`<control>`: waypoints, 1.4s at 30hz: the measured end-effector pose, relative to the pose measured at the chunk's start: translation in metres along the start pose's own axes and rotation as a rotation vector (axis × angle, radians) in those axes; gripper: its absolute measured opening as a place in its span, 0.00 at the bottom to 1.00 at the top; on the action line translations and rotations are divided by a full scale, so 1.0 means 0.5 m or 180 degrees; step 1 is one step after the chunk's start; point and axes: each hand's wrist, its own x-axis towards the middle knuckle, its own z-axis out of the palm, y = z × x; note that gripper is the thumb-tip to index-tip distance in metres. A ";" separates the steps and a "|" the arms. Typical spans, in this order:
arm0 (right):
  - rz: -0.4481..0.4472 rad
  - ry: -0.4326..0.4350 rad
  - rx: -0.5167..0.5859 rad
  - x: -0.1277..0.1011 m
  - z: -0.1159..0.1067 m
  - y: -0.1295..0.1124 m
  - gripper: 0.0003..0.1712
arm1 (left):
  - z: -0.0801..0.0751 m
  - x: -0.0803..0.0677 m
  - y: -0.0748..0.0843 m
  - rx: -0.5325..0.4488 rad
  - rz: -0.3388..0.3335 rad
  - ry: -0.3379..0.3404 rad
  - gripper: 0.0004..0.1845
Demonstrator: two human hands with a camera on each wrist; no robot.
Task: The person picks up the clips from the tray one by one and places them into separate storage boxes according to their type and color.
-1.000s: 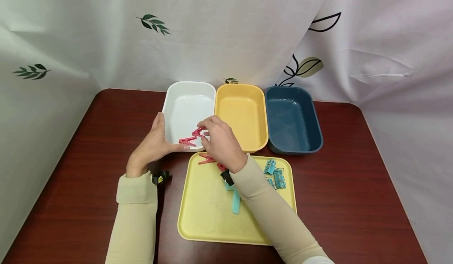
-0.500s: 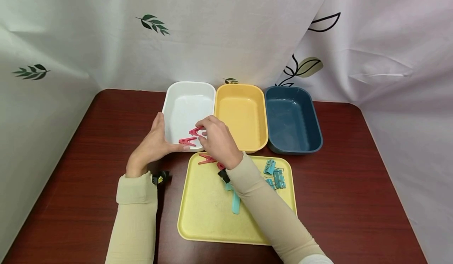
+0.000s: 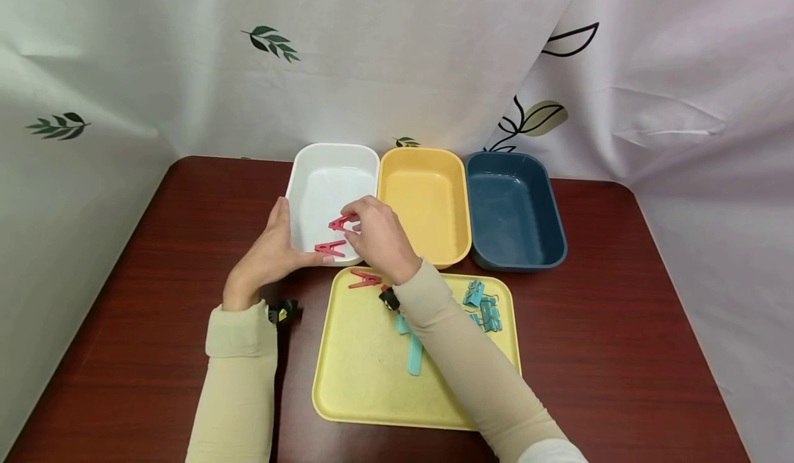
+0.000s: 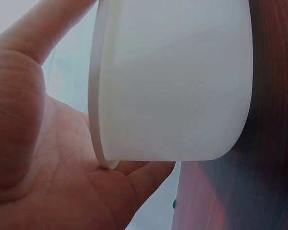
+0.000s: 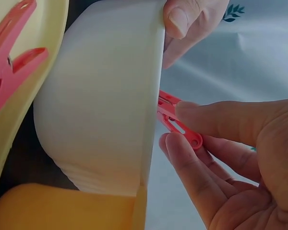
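Note:
In the head view, my right hand (image 3: 381,235) pinches a red plastic clothes peg (image 3: 338,223) over the front of the white bin (image 3: 318,194). The right wrist view shows this peg (image 5: 194,140) between thumb and fingertips, partly beyond the bin's rim. My left hand (image 3: 263,260) spans the bin's front left corner, its thumb along the front rim and straight fingers against the left side. Another red peg (image 3: 329,248) is inside the bin near its front wall. A third peg (image 3: 364,279) rests on the yellow tray (image 3: 347,373).
A yellow bin (image 3: 424,204) and a dark blue bin (image 3: 511,208) stand right of the white one. On the tray are several teal binder clips (image 3: 490,313) and a pale teal long-handled thing (image 3: 414,354), partly under my right arm. Beneath everything is the brown table (image 3: 620,332).
My right hand has moved slightly left and toward the back, carrying the pinched clothes peg farther over the white bin. My left hand stays at the bin's corner.

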 end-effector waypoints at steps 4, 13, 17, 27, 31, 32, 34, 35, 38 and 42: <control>0.0067 -0.0029 0.0015 0.010 0.005 0.000 0.17 | -0.003 0.000 0.002 0.0017 -0.0002 -0.0027 0.74; 0.0110 -0.0029 -0.0016 0.031 0.019 0.002 0.16 | -0.002 0.004 -0.002 -0.0036 0.0115 0.0057 0.70; 0.0116 -0.0064 -0.0050 0.040 0.025 0.005 0.15 | -0.001 0.005 -0.002 -0.0061 0.0144 0.0080 0.70; 0.0129 -0.0150 -0.0117 0.050 0.042 0.009 0.15 | -0.002 0.002 0.000 -0.0060 0.0116 0.0054 0.71; 0.0170 -0.0176 -0.0155 0.052 0.049 0.010 0.15 | -0.001 -0.001 0.002 -0.0019 0.0035 -0.0005 0.72; 0.0191 -0.0188 -0.0159 0.053 0.051 0.011 0.15 | -0.001 -0.002 0.002 -0.0009 0.0010 -0.0025 0.72; 0.0226 -0.0214 -0.0168 0.054 0.053 0.012 0.14 | -0.002 -0.003 0.003 0.0015 -0.0025 -0.0052 0.73; 0.0230 -0.0223 -0.0181 0.054 0.054 0.012 0.14 | -0.003 -0.003 0.003 0.0027 -0.0033 -0.0060 0.73; 0.0221 -0.0244 -0.0193 0.057 0.057 0.011 0.14 | -0.004 -0.003 0.004 0.0041 -0.0049 -0.0075 0.73; 0.0190 -0.0294 -0.0238 0.064 0.062 0.011 0.15 | -0.004 -0.004 0.003 0.0046 -0.0071 -0.0078 0.74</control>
